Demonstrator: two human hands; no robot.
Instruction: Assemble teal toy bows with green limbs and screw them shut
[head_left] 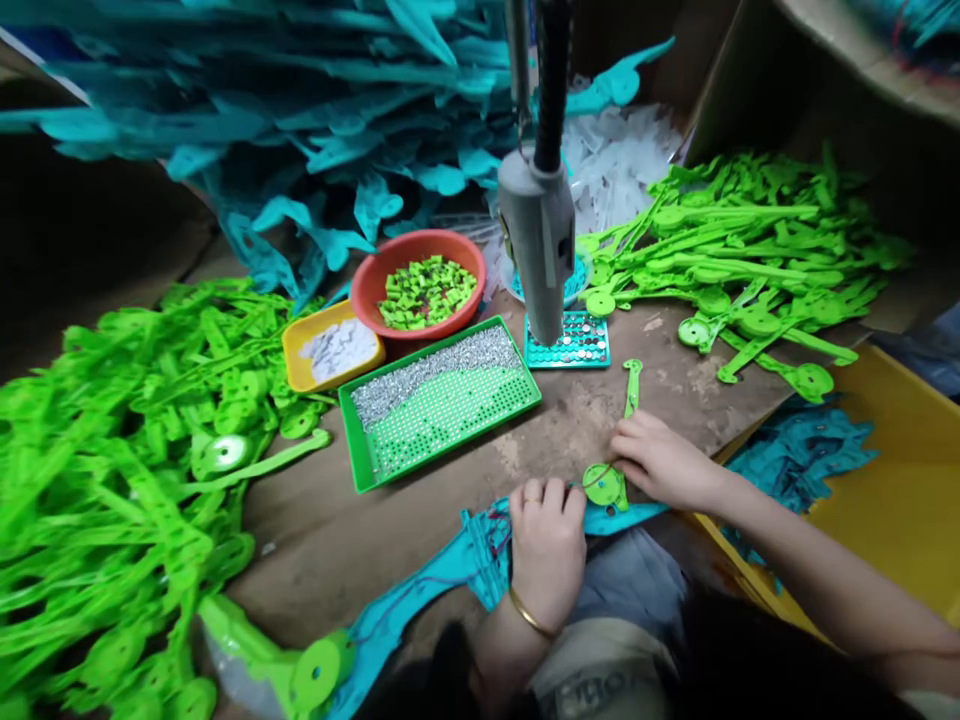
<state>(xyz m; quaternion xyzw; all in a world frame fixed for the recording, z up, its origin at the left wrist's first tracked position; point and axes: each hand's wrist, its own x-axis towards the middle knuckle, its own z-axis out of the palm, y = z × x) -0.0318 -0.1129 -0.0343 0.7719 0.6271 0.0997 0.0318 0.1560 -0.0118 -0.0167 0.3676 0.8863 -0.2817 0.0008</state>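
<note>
A long teal plastic piece (409, 580) lies along the table's near edge, with thin reddish wires running along it. My left hand (551, 540) is closed over this piece, fingers curled down where a thin wire comes out. That wire crosses a green plastic arm with a round end (600, 485) towards my right hand (660, 460). My right fingers pinch together at the wire, just above the green arm, and hide the arm's middle. Its narrow end sticks out beyond my right hand. Both sets of fingertips are partly hidden.
A screwdriver (536, 240) hangs over a teal screw tray (570, 340). Nearby are a green tray of screws (360, 440), a red bowl (367, 290) and a yellow tray (296, 370). Green parts pile up left (112, 480) and right (757, 230); a yellow bin (900, 480) stands right.
</note>
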